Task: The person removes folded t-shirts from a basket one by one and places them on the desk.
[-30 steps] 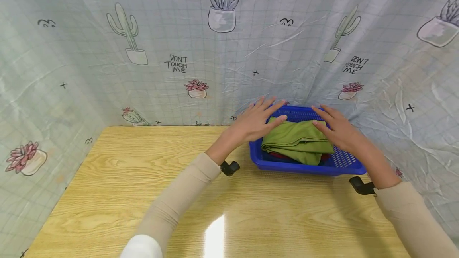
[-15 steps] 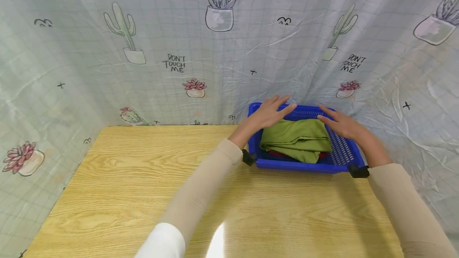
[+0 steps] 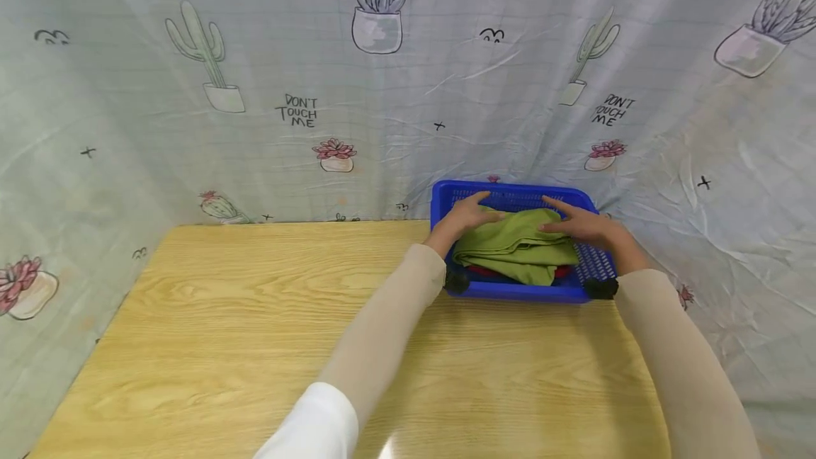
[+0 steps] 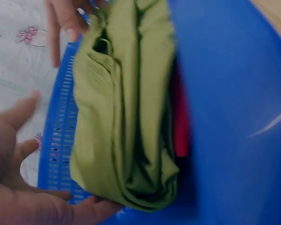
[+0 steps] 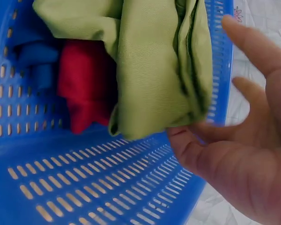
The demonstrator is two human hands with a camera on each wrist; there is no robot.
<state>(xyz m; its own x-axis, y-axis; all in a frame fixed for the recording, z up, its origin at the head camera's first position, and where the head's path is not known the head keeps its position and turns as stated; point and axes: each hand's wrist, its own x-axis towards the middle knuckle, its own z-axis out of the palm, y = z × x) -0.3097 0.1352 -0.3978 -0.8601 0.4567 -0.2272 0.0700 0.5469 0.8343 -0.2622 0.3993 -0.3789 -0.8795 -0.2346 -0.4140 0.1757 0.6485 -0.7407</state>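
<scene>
A folded green cloth (image 3: 519, 243) lies in a blue plastic basket (image 3: 523, 294). My left hand (image 3: 467, 218) reaches over the basket's left side. In the left wrist view its fingertips touch the cloth's lower end, with the other fingers spread apart. My right hand (image 3: 583, 225) is at the cloth's right end. The right wrist view shows its fingers spread and a fingertip touching the cloth's edge from below. Under the green cloth lie a red cloth (image 5: 86, 84) and a dark blue cloth (image 5: 40, 61), both partly covered.
The basket stands at the back right of a wooden table (image 3: 255, 331). A curtain (image 3: 408, 91) with printed cacti hangs close behind and at both sides. Black wrist mounts (image 3: 601, 288) sit over the basket's front rim.
Both hands have come down into the basket to the two ends of the green cloth, the left moving right and the right moving left. The head view has shifted slightly.
</scene>
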